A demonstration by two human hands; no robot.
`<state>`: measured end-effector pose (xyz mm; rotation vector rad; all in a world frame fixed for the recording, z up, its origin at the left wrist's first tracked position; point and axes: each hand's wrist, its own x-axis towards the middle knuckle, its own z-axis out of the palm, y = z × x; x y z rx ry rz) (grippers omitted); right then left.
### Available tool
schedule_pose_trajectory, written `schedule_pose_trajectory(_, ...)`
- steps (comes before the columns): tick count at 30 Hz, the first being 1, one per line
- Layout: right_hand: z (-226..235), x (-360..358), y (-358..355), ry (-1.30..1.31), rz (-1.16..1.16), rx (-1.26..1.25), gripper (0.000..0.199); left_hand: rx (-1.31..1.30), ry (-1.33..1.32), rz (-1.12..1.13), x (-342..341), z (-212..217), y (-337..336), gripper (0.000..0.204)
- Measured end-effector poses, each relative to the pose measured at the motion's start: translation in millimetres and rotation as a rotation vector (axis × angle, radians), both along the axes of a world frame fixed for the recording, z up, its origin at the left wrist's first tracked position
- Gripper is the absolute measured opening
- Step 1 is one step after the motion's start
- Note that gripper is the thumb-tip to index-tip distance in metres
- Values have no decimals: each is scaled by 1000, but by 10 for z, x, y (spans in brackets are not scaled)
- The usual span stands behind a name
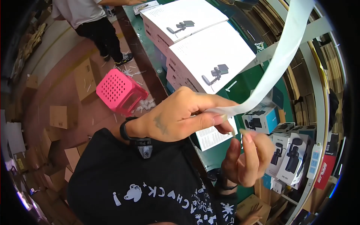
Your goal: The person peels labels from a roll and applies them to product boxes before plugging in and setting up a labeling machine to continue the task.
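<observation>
Left hand (182, 116) had the white strip (276, 63) pinched, thumb to finger; right hand (249, 159) curled close by, its hold impossible to tell!

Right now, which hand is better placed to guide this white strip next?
Probably your left hand: it has the white strip pinched. Your right hand sits lower in the picture, partly curled, with no visible hold on the strip.

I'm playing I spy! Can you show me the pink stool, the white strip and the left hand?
Pink stool (117, 90): head view, on its holed seat.
White strip (280, 60): head view, on its flat middle stretch.
Left hand (180, 114): head view, on its back.
</observation>
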<state>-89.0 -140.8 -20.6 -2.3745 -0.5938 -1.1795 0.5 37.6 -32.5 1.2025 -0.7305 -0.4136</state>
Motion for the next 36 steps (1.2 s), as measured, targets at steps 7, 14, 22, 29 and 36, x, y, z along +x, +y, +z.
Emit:
schedule_pose_trajectory(7,347,322,122,-32,166,-265,30,45,-410,126,-14,1,83,14)
schedule_pose_trajectory(14,567,344,105,134,231,-522,19,-9,-793,84,29,-47,94,13)
schedule_pose_trajectory(22,600,196,77,356,175,-453,39,238,-962,37,-32,-61,52,13)
schedule_pose_trajectory(29,583,126,-92,226,162,-395,23,120,-844,-48,40,-19,-20,10)
schedule_pose_trajectory(36,200,131,-315,80,127,-137,19,172,-353,-108,58,-156,-90,17)
